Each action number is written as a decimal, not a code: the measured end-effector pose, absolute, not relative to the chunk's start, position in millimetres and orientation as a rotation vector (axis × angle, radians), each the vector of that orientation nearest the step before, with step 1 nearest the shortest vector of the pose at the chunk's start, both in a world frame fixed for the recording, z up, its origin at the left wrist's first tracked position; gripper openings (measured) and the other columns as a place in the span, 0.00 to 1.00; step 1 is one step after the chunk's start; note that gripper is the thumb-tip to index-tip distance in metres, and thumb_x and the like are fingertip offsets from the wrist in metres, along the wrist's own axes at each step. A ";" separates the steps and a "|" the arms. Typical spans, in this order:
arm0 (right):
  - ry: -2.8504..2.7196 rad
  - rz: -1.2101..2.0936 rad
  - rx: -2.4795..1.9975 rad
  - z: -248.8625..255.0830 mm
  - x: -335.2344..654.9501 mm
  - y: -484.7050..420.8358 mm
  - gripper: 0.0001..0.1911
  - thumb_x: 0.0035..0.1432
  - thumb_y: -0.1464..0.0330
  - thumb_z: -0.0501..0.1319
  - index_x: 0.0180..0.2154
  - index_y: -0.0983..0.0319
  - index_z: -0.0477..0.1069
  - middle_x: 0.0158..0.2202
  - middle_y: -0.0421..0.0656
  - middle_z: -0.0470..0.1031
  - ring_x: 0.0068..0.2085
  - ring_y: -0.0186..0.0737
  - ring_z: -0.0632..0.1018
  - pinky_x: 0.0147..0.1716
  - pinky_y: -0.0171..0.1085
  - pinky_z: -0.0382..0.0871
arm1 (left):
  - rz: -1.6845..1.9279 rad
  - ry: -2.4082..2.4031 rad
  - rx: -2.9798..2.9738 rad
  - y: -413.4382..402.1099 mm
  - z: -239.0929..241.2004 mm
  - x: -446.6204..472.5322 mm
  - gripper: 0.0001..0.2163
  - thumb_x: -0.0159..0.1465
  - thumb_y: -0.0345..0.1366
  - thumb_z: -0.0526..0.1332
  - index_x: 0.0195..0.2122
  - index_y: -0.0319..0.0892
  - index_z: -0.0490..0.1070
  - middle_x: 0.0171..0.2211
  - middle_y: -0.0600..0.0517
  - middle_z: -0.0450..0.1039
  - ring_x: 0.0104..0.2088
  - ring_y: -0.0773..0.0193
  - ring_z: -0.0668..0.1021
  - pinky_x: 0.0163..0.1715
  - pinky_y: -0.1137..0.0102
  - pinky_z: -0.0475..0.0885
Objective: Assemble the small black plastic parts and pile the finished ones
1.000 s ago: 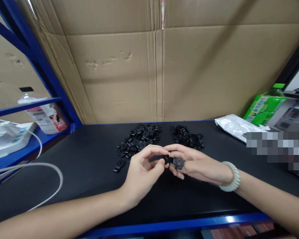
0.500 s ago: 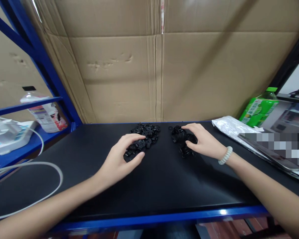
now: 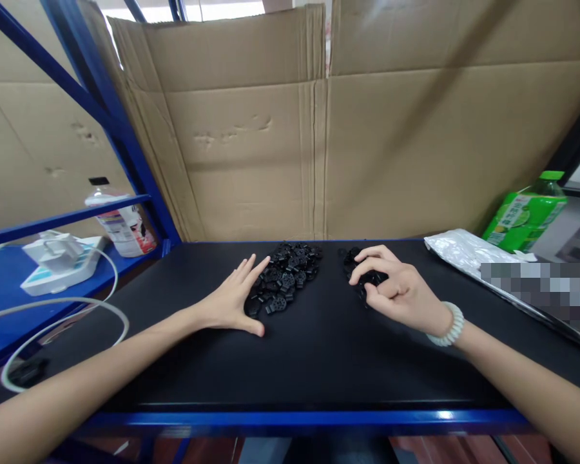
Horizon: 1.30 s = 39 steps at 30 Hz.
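Note:
A heap of small black round plastic parts [image 3: 287,277] lies on the black tabletop [image 3: 299,367] at the centre; some show spoked, wheel-like faces. At its left edge is my left hand [image 3: 234,299], fingers spread and thumb stretched out, with nothing in it. Just right of the heap is a smaller group of black parts [image 3: 373,278], partly hidden by my right hand [image 3: 396,287]. That hand hovers over the group with bent fingers, index finger and thumb apart; I see nothing held in it. A pale coiled band [image 3: 448,324] circles the right wrist.
A silver plastic bag [image 3: 459,248] and a flat dark item, partly blurred out, lie at the right. A green bottle [image 3: 524,212] leans behind them. At left are a white power strip [image 3: 62,264], a cable [image 3: 120,322] and a bottle [image 3: 125,225]. Cardboard [image 3: 251,154] closes the back.
The view has shifted, so the scene sits further right. My left hand has spread its fingers wider along the heap. The right hand has turned and curled its fingers over the smaller group.

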State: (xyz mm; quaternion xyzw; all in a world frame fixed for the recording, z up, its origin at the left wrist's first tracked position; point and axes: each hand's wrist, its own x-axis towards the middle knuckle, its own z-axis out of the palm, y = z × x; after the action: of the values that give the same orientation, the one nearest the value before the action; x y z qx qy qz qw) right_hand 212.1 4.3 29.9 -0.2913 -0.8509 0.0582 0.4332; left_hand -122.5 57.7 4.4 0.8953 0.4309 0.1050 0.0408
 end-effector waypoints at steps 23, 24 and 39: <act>-2.161 0.466 -0.546 29.6 216.2 3.1 0.17 0.37 0.80 0.53 0.12 0.62 0.44 0.37 0.43 0.71 0.44 0.48 0.67 0.44 0.50 0.60 | 0.707 1.148 3.024 26.3 26.0 -53.0 0.10 0.59 0.40 0.61 0.40 0.46 0.74 0.49 0.47 0.67 0.53 0.51 0.66 0.57 0.50 0.54; -2.159 0.482 -0.545 30.1 216.3 2.7 0.17 0.37 0.80 0.53 0.13 0.62 0.44 0.37 0.43 0.71 0.44 0.48 0.67 0.44 0.50 0.59 | 0.696 1.158 3.037 26.5 25.3 -50.3 0.11 0.59 0.41 0.61 0.41 0.46 0.74 0.48 0.46 0.66 0.52 0.51 0.67 0.56 0.51 0.55; -2.215 0.392 -0.670 25.5 207.9 1.5 0.12 0.35 0.81 0.51 0.24 0.59 0.61 0.37 0.44 0.70 0.41 0.45 0.68 0.43 0.46 0.61 | 0.680 1.194 2.958 44.7 21.4 -9.7 0.04 0.59 0.33 0.61 0.32 0.43 0.75 0.35 0.49 0.70 0.39 0.55 0.70 0.37 0.61 0.65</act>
State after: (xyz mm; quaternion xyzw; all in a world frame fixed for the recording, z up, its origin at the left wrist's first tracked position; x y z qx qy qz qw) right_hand 207.9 1.5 25.5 -0.2633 -0.8703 0.1539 0.3868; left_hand -9.7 44.7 21.4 0.9052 0.3655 0.2082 -0.0599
